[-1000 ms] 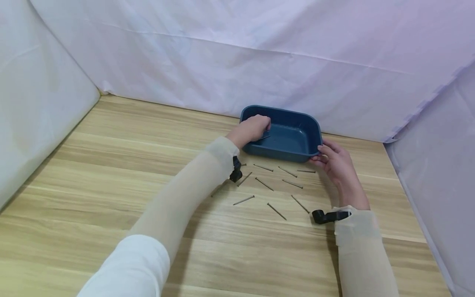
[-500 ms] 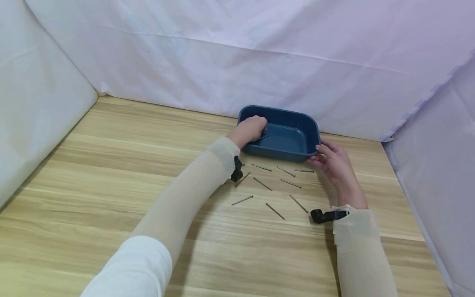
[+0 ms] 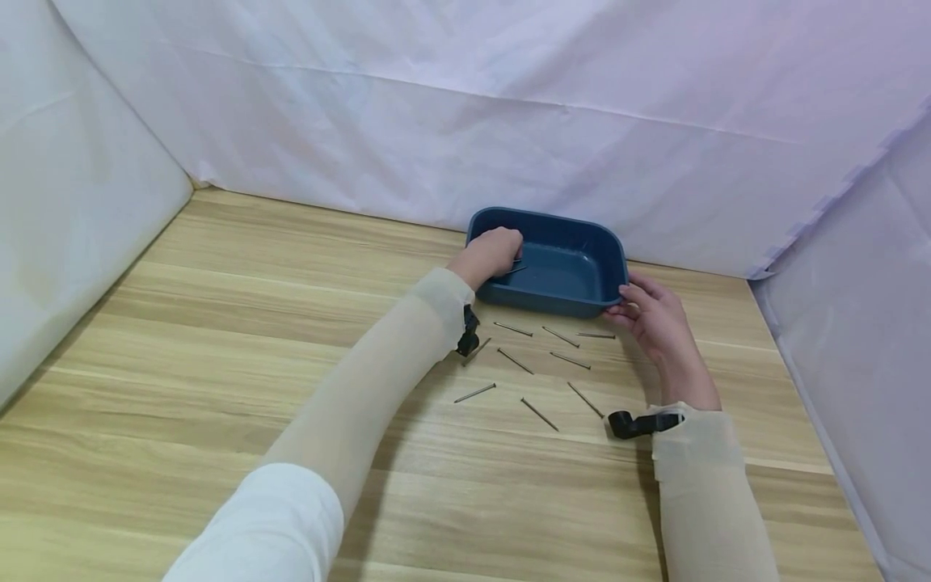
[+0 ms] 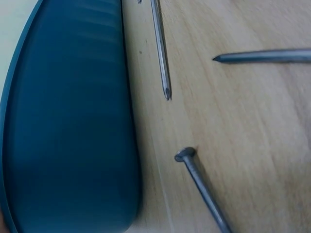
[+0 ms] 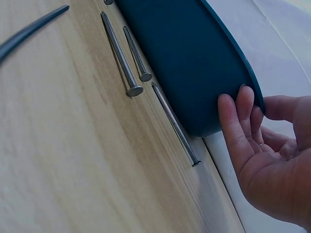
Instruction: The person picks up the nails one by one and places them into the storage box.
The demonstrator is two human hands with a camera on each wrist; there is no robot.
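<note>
Right hand [image 3: 655, 319] has its fingers straight and spread a bit, fingertips [image 5: 233, 109] pressed on the near right corner of the dark blue tray [image 3: 582, 303]. Loose nails [image 3: 540, 414] lie scattered on the wooden bench [image 3: 218, 323] just in front. Further back, left hand [image 3: 490, 252] curls over the tray's left rim, pinching a nail [image 3: 518, 267] inside.

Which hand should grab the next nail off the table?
Probably the left. The right hand steadies the tray's corner with straight fingers, while the left hand, pinching a nail over the tray, is nearer most loose nails.
</note>
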